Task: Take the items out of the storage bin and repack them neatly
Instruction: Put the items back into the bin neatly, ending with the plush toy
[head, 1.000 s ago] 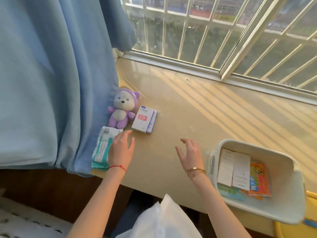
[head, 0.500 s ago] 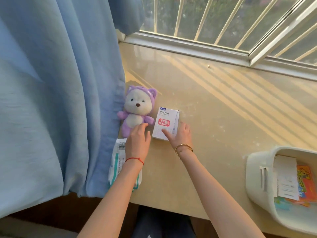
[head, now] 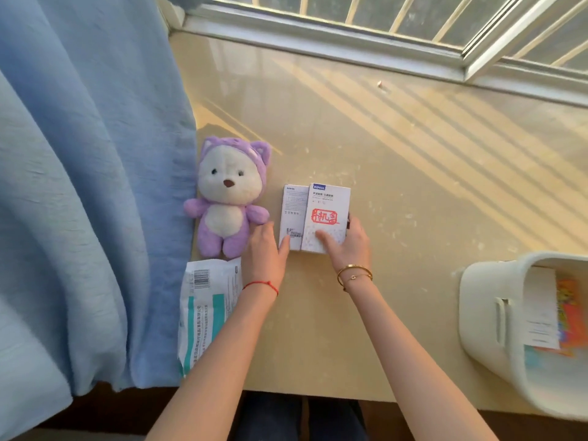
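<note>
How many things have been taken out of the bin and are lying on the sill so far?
3: a purple plush bear beside the curtain, a white box to its right, held by both hands, and a white-and-teal packet nearer the person, partly under the left forearm. More may lie hidden.

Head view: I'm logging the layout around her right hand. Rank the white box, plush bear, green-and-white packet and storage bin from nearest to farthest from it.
From the right hand:
1. White box: gripped by that hand.
2. Plush bear: left of the box, beside the curtain.
3. Green-and-white packet: below the bear, at the table's near edge.
4. Storage bin: far right.
</note>
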